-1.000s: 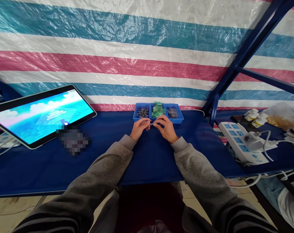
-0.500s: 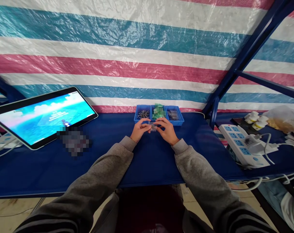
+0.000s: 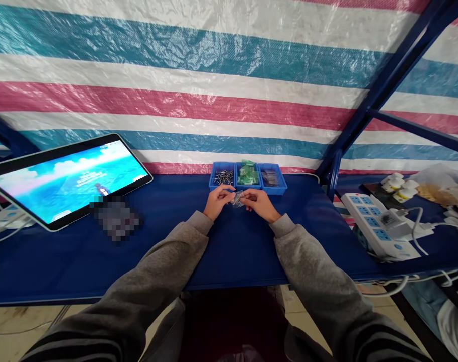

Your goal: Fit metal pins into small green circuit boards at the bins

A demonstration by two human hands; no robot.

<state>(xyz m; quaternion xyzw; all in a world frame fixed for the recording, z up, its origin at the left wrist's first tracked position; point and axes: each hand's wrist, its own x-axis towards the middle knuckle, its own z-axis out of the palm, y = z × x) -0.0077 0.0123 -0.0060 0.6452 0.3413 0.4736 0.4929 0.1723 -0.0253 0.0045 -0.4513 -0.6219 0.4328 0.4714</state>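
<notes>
Between my hands is a small clear plastic bag (image 3: 237, 199) with something small and metallic-looking inside. My left hand (image 3: 218, 201) pinches its left side between thumb and fingers. On its right side, my right hand (image 3: 259, 203) is closed on it too. Just behind the hands stands a blue three-part tray (image 3: 276, 190). Its left compartment holds many small metal screws (image 3: 224, 177), the middle one green packets (image 3: 247, 174), and the right one a stack of clear plastic bags (image 3: 270, 178).
A tablet-like screen (image 3: 89, 181) leans at the left, with a blurred patch (image 3: 118, 219) beside it. To the right, a white power strip (image 3: 380, 226) with plugs and cables lies near small white bottles (image 3: 404, 191). A blue frame post (image 3: 368, 108) rises behind the blue table (image 3: 244, 251).
Both hands have shifted slightly on the bag; the right fingers have come lower and more bunched. The bag now looks more crumpled and tilted. The tray has not moved.
</notes>
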